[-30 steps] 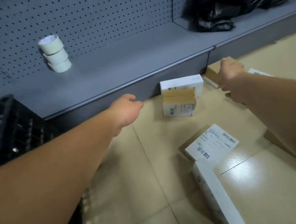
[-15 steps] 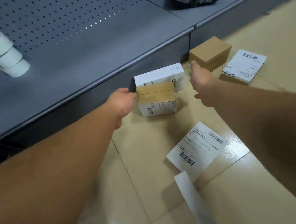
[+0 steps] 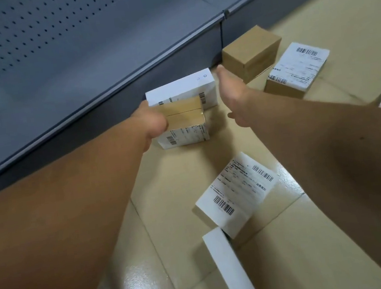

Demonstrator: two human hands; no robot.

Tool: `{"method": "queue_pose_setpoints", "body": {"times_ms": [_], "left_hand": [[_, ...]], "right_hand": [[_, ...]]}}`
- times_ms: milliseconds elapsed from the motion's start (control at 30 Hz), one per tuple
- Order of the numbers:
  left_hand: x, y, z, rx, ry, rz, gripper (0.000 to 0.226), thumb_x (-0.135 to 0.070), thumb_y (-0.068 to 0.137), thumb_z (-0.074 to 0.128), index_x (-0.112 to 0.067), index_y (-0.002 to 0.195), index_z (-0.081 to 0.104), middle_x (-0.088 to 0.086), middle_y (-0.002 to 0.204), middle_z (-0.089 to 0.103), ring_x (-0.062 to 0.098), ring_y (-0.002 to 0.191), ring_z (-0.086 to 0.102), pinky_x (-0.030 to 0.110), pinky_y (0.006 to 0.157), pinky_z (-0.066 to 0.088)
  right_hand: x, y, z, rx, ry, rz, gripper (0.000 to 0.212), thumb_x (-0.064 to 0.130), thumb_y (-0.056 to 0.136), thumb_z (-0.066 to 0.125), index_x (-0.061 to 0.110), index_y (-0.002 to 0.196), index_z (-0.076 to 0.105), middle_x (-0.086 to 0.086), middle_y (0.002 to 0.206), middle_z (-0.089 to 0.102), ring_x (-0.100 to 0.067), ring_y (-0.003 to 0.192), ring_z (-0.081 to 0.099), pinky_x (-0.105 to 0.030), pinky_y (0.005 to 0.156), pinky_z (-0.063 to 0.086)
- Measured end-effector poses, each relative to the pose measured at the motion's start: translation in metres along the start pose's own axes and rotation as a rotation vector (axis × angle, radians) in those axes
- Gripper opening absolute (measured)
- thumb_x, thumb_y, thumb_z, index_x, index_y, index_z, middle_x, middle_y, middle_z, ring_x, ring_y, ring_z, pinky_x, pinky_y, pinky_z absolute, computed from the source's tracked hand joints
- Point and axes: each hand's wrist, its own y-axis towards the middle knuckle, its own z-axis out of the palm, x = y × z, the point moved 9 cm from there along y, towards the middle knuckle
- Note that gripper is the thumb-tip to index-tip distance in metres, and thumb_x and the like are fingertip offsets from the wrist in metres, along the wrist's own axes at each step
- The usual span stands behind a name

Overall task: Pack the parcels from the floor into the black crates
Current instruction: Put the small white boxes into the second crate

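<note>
Left hand [image 3: 151, 121] rests on the taped parcel [image 3: 183, 123], fingers hidden, grip unclear; right hand [image 3: 232, 95] spread loose beside the white box [image 3: 183, 89].

The cream tiled floor [image 3: 190, 260] is glossy and throws back light. The grey shelf base [image 3: 91, 60] looks like matt painted metal, its perforated back panel [image 3: 47, 20] the same. The plain brown box [image 3: 251, 52] at the far right is matt cardboard. The white box with brown tape [image 3: 183, 128] shows shiny tape. The near white shipping label [image 3: 236, 190] is smooth paper.
</note>
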Motion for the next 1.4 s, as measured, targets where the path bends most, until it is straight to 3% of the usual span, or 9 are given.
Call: {"method": "queue_pose_setpoints", "body": {"times_ms": [267, 433, 567, 667, 733, 833, 933, 1133, 1400], "left_hand": [[0.002, 0.007, 0.019, 0.084, -0.143, -0.023, 0.098, -0.003, 0.059, 0.066, -0.025, 0.15, 0.036, 0.007, 0.126, 0.062, 0.029, 0.111, 0.065, 0.043, 0.097, 0.057], [0.005, -0.005, 0.021, 0.077, -0.258, -0.011, 0.085, -0.006, 0.063, 0.068, -0.027, 0.142, 0.047, 0.001, 0.117, 0.069, 0.02, 0.102, 0.07, 0.033, 0.089, 0.06], [-0.001, -0.019, 0.014, 0.041, -0.395, 0.031, 0.054, -0.007, 0.083, 0.066, -0.029, 0.133, 0.059, -0.012, 0.109, 0.07, 0.007, 0.093, 0.066, 0.01, 0.05, 0.05], [-0.009, -0.028, -0.009, -0.036, -0.45, 0.08, 0.06, -0.014, 0.085, 0.061, -0.028, 0.143, 0.054, -0.01, 0.124, 0.068, 0.012, 0.116, 0.06, 0.023, 0.091, 0.048], [-0.015, -0.036, -0.026, -0.073, -0.509, 0.102, 0.06, -0.012, 0.082, 0.056, -0.029, 0.14, 0.058, -0.009, 0.123, 0.071, 0.013, 0.114, 0.063, 0.031, 0.099, 0.046], [-0.026, -0.049, -0.053, -0.114, -0.586, 0.163, 0.056, -0.007, 0.081, 0.05, -0.033, 0.127, 0.066, -0.02, 0.1, 0.074, -0.004, 0.09, 0.067, 0.018, 0.072, 0.048], [-0.032, -0.069, -0.077, -0.114, -0.639, 0.23, 0.059, -0.003, 0.081, 0.043, -0.032, 0.128, 0.067, -0.017, 0.104, 0.076, -0.005, 0.083, 0.071, 0.009, 0.052, 0.05], [-0.034, -0.126, -0.138, -0.145, -0.642, 0.352, 0.059, 0.001, 0.078, 0.036, -0.026, 0.116, 0.072, -0.004, 0.117, 0.076, 0.025, 0.118, 0.067, 0.043, 0.11, 0.048], [0.015, -0.177, -0.224, -0.205, -0.731, 0.313, 0.041, -0.005, 0.079, 0.041, -0.01, 0.103, 0.074, 0.006, 0.114, 0.077, 0.021, 0.092, 0.068, 0.048, 0.111, 0.045]], "right_hand": [[-0.006, 0.001, 0.003, 0.1, -0.033, 0.048, 0.073, 0.064, 0.101, 0.026, 0.019, 0.159, 0.021, -0.005, 0.164, 0.025, -0.027, 0.147, 0.028, -0.04, 0.118, 0.021], [-0.019, -0.001, -0.002, 0.119, -0.039, 0.067, 0.077, 0.067, 0.098, 0.027, 0.022, 0.159, 0.019, -0.002, 0.165, 0.022, -0.022, 0.151, 0.021, -0.039, 0.12, 0.014], [-0.009, -0.001, -0.008, 0.072, -0.01, -0.043, 0.068, 0.063, 0.101, 0.031, 0.019, 0.153, 0.036, -0.004, 0.153, 0.045, -0.024, 0.142, 0.039, -0.04, 0.114, 0.029], [-0.001, -0.012, -0.014, 0.014, 0.037, -0.033, 0.051, 0.07, 0.095, 0.035, 0.034, 0.123, 0.057, 0.016, 0.091, 0.061, -0.007, 0.09, 0.055, -0.029, 0.085, 0.034], [0.01, -0.017, -0.011, 0.028, 0.06, -0.088, 0.056, 0.072, 0.094, 0.032, 0.033, 0.125, 0.06, 0.017, 0.104, 0.063, -0.003, 0.095, 0.052, -0.029, 0.089, 0.029], [0.031, -0.035, -0.004, 0.061, 0.105, -0.152, 0.066, 0.075, 0.092, 0.03, 0.035, 0.136, 0.057, 0.012, 0.137, 0.056, -0.011, 0.124, 0.046, -0.04, 0.105, 0.023], [0.05, -0.059, 0.006, 0.103, 0.131, -0.189, 0.063, 0.075, 0.091, 0.031, 0.037, 0.131, 0.061, 0.012, 0.134, 0.061, -0.014, 0.127, 0.051, -0.042, 0.107, 0.023], [0.093, -0.115, 0.03, 0.177, 0.132, -0.264, 0.06, 0.071, 0.095, 0.03, 0.034, 0.125, 0.065, 0.006, 0.115, 0.072, -0.018, 0.107, 0.067, -0.049, 0.105, 0.041], [0.137, -0.178, 0.088, 0.178, 0.126, -0.336, 0.063, 0.069, 0.095, 0.033, 0.022, 0.112, 0.071, 0.007, 0.103, 0.076, -0.015, 0.095, 0.072, -0.04, 0.087, 0.052]]}}
